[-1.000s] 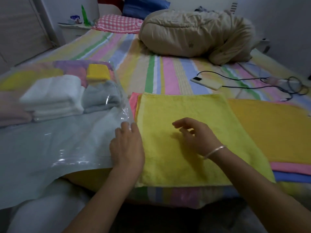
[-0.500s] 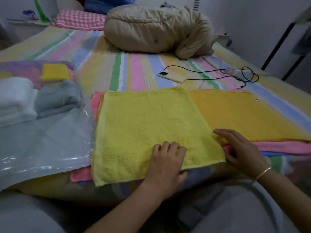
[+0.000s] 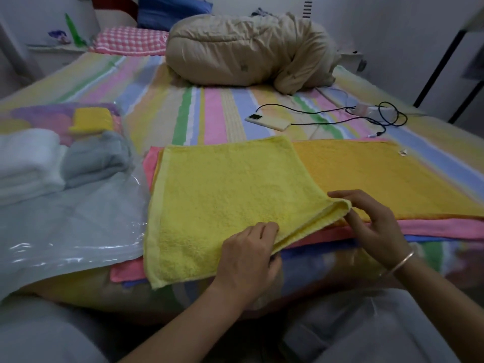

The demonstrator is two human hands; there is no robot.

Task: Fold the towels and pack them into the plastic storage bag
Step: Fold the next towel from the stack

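Tag [image 3: 402, 152] on orange towel [image 3: 379, 184] — unreadable

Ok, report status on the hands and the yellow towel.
Both hands on it: left hand grips near edge of yellow towel, right hand pinches its raised near-right corner. It lies on the orange towel. Storage bag lies left, nothing between.

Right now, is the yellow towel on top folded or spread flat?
Folded: the yellow towel covers only half of the orange towel beneath, and two layers show at the corner the right hand pinches.
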